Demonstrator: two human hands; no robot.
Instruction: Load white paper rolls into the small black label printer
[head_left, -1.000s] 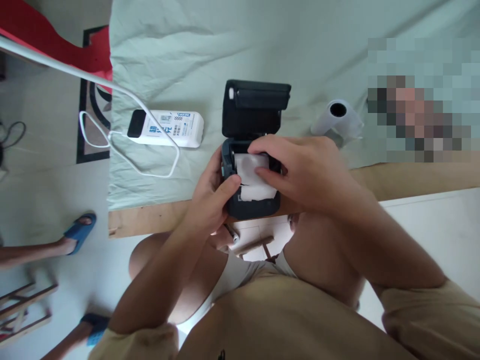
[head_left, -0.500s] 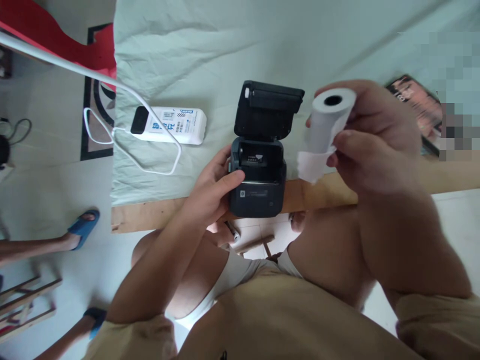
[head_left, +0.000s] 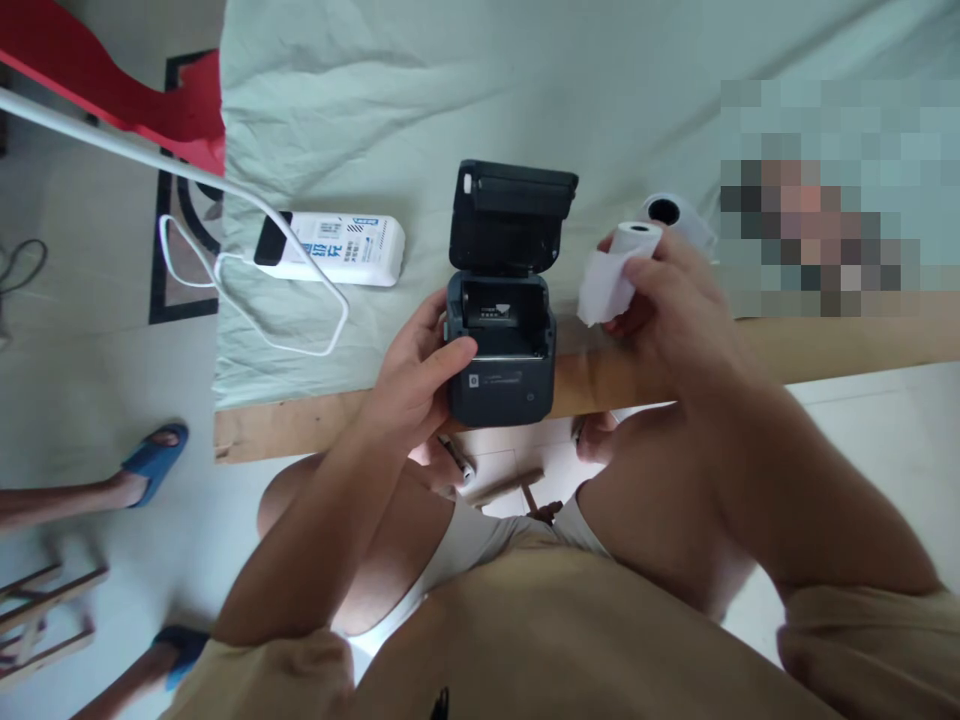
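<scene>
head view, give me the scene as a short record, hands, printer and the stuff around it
left hand: gripping the side of the portable printer, thumb on top
right hand: holding a white paper roll, loose end hanging
printer lid: open, raised
second paper roll: on the pale green cloth, just beyond the right hand
power bank: on the cloth, left of the printer, white cable crossing it
</scene>
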